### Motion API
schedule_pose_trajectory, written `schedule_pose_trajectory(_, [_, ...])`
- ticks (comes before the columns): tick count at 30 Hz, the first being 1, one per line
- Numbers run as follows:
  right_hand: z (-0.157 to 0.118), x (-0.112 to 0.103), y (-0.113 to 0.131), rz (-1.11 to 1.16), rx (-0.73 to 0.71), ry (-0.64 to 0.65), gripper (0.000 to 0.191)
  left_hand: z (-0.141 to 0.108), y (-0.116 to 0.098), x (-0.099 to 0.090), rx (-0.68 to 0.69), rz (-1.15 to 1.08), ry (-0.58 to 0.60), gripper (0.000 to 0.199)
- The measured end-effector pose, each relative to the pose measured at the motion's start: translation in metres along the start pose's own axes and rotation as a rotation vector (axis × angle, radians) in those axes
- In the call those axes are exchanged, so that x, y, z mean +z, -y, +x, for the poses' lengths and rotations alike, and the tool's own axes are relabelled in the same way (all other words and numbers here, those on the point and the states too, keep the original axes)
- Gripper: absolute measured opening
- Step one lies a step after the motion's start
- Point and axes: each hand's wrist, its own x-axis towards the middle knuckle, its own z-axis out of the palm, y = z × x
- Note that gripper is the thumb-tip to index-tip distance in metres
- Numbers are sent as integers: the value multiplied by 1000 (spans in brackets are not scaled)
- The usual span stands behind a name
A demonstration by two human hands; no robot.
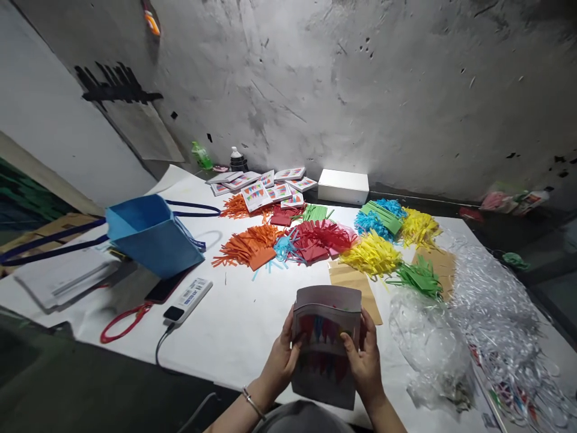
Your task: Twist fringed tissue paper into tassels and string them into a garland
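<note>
Both hands hold a flat printed packet [325, 355] upright near the table's front edge; its top is slightly open and coloured pennant shapes are printed on it. My left hand [285, 355] grips its left side and my right hand [364, 356] its right side, thumbs on the front face. Beyond it lie fringed paper bundles: orange [252, 245], red [318, 240], yellow [372, 254], blue with green [383, 218], and green [419, 278]. Several similar printed packets [256, 196] are piled at the back beside a white box [343, 186].
A blue bag [151, 234] stands at left, near a phone [164, 290], a white power bank [189, 299] with a cable, and red-handled scissors [126, 322]. Clear plastic bags [428, 337] and a heap of white strings [493, 307] lie at right. Brown paper [358, 288] lies behind the packet.
</note>
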Motion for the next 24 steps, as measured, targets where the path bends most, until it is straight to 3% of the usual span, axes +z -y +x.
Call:
schedule_pose_trajectory(6, [15,2,9,66,-31,67,61,11,-11,-13,-37,-4,15,76])
schedule_pose_trajectory(12, [5,-8,-15,3,12,151,38,14,-8,-21,-40,-38,70,64])
schedule_pose_trajectory(15, [-3,-14,-27,-27,-24,199,36,14,-9,-27,65,-18,108,52])
schedule_pose_trajectory(17, [-4,-17,-27,-63,-47,205,37,14,-10,-35,204,4,160,48])
schedule_pose_trajectory(20, [1,-22,-17,-128,-76,211,35,16,-10,-48,395,72,180,43])
schedule_pose_trajectory(24, [8,-27,4,-134,-100,303,36,22,-14,-63,449,189,186,42])
